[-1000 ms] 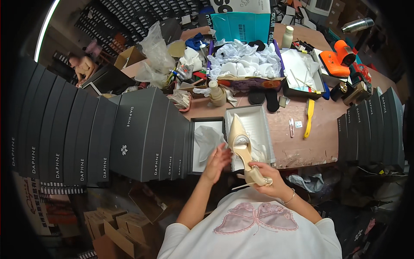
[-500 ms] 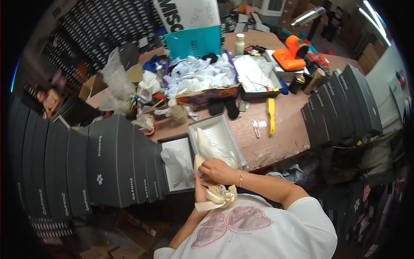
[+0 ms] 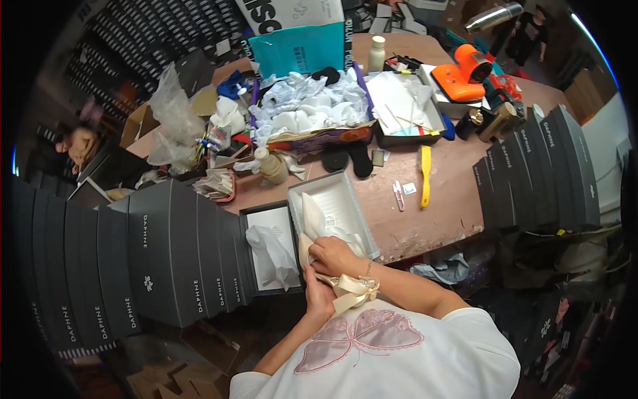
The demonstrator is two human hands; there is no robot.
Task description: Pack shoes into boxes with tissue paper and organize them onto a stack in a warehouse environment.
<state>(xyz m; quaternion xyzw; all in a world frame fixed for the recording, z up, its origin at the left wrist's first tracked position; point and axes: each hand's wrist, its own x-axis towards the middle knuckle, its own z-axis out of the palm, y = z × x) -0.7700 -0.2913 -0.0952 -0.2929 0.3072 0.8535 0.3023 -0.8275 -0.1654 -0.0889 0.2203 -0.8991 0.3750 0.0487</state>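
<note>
A cream shoe with a satin ribbon bow (image 3: 357,290) is held between my two hands, close to my shirt front. My left hand (image 3: 319,291) grips it from below and the left side. My right hand (image 3: 336,257) has its fingers curled over the toe end, partly hiding it. Just beyond my hands, an open grey shoebox (image 3: 362,223) lies on the table edge with another pale cream shoe (image 3: 315,216) inside. Left of it is a dark box part (image 3: 247,219) lined with white, holding crumpled white tissue paper (image 3: 269,253).
Dark shoeboxes (image 3: 179,246) stand stacked at left, more boxes (image 3: 531,173) at right. A carton of white paper wads (image 3: 312,110) sits beyond. A yellow brush (image 3: 425,176), small snips (image 3: 399,196), black insoles (image 3: 359,159), a bottle (image 3: 271,166) and an orange device (image 3: 463,76) are on the table.
The shoe has turned in my hands, so its bow has swung to the right and up. Both hands stay on it. The view has shifted slightly.
</note>
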